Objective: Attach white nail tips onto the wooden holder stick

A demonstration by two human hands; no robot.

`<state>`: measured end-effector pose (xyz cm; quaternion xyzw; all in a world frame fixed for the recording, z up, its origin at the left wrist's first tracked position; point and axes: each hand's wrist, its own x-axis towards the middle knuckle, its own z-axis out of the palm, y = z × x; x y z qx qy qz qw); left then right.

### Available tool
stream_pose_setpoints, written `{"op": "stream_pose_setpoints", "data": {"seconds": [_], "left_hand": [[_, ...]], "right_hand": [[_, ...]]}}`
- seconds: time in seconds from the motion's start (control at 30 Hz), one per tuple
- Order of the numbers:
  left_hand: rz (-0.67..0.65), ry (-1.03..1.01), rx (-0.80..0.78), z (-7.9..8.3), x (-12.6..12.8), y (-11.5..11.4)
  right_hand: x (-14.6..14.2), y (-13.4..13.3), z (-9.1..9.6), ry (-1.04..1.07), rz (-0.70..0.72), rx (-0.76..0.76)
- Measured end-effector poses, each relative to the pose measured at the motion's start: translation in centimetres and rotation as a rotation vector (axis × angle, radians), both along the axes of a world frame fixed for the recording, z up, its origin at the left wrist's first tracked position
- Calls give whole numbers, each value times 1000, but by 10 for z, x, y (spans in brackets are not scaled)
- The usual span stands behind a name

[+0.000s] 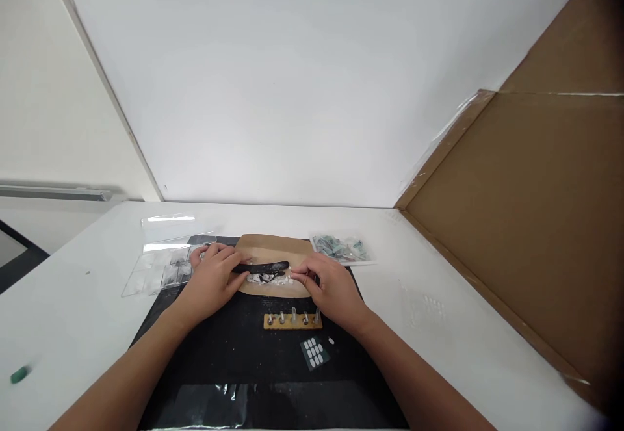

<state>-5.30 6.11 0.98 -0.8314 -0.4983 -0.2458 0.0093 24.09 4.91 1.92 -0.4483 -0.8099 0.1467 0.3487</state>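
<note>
My left hand [214,275] rests on the black mat [219,346] with its fingers closed on the left end of a slim black tool [263,266]. My right hand [326,285] lies beside it, fingertips pinched at a small heap of white pieces [268,279] on a brown paper sheet [275,249]. What the right fingers hold is too small to make out. Just in front of my hands stands a wooden strip with several metal pegs [292,320]. A small dark card with white ovals [314,353] lies nearer to me.
Clear plastic bags [160,268] lie left of the mat, and a bag of grey-green parts [341,248] sits at the right. A cardboard panel [526,223] walls the right side, a white board the back. A small green object [19,374] lies at the far left of the white table [439,327].
</note>
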Motion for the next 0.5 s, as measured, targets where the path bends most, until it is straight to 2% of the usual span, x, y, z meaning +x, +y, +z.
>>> {"op": "stream_pose_setpoints", "data": {"seconds": [0.27, 0.4, 0.5], "left_hand": [[-92, -72, -32, 6, 2, 0], [-107, -217, -7, 14, 8, -7], [-107, -355, -17, 19, 16, -14]], "right_hand": [[-1, 1, -2, -49, -73, -39], [-2, 1, -2, 47, -96, 20], [-1, 3, -2, 164, -25, 123]]}}
